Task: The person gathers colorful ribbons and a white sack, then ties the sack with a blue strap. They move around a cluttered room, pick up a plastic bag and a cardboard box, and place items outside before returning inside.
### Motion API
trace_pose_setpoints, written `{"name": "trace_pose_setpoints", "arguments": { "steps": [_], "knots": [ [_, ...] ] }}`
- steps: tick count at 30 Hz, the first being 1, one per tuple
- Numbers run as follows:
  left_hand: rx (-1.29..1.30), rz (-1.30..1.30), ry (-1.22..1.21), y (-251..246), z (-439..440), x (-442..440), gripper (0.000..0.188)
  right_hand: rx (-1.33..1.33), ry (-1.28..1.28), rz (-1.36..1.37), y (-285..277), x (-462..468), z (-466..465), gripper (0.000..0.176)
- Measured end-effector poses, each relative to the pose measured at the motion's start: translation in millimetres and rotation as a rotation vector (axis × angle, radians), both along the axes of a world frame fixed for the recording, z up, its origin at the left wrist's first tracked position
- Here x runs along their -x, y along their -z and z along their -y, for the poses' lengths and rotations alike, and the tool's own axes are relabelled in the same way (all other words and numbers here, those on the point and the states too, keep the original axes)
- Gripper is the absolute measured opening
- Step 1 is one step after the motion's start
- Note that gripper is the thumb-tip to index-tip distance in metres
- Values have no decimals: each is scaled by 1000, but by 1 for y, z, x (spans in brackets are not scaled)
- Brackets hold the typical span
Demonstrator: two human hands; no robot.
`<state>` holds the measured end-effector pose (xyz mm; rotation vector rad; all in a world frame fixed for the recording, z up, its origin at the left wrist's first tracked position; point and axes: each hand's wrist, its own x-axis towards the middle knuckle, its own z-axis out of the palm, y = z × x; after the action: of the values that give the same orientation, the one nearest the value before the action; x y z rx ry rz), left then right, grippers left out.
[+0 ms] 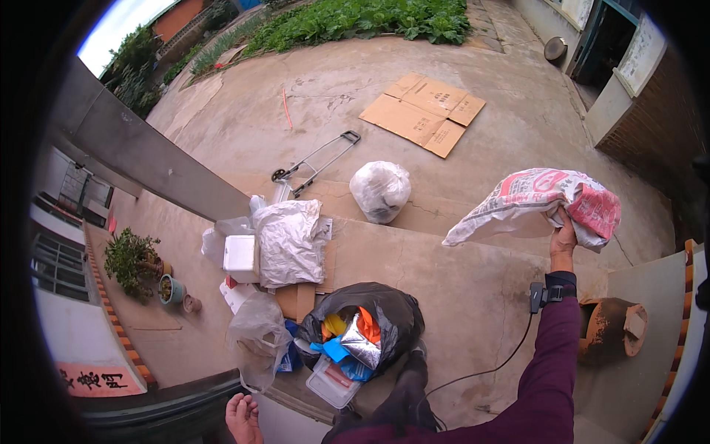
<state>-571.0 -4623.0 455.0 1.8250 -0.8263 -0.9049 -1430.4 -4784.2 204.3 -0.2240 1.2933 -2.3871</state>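
Note:
My right hand (564,234) is stretched out to the right, gripping a white woven sack (532,194) with red and grey print that hangs out to the left. Low at the left is my left hand (243,413), fingers curled, just below a translucent plastic bag (258,333); whether it touches the bag I cannot tell. Before my legs stands an open black plastic bag (396,311) filled with blue, orange, yellow and silvery items. A clear plastic container (333,382) lies beside it. Beyond, a crumpled white sack (291,238) lies next to a white foam box (240,254).
A stuffed white bag (380,191), a folding hand cart (319,161) and flattened cardboard (424,114) lie ahead on the concrete. A concrete pillar (161,155) slants at the left. At the right stands a rusty clay stove (604,331). A cable runs from my right wrist.

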Motion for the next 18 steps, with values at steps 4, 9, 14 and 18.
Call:
{"name": "trace_pose_setpoints", "arguments": {
  "steps": [4,9,14,18],
  "knots": [
    [51,-195,-282,1,-32,-5,25,-379,-172,273,53,2,-29,48],
    [129,-232,-439,14,-77,-44,33,-980,-37,382,126,-152,-110,80],
    [225,-269,-617,45,-128,-125,40,-978,-531,537,149,-370,-184,62],
    [297,-378,-763,76,-166,-212,41,-962,-825,475,103,-472,-198,57]
  ]
}}
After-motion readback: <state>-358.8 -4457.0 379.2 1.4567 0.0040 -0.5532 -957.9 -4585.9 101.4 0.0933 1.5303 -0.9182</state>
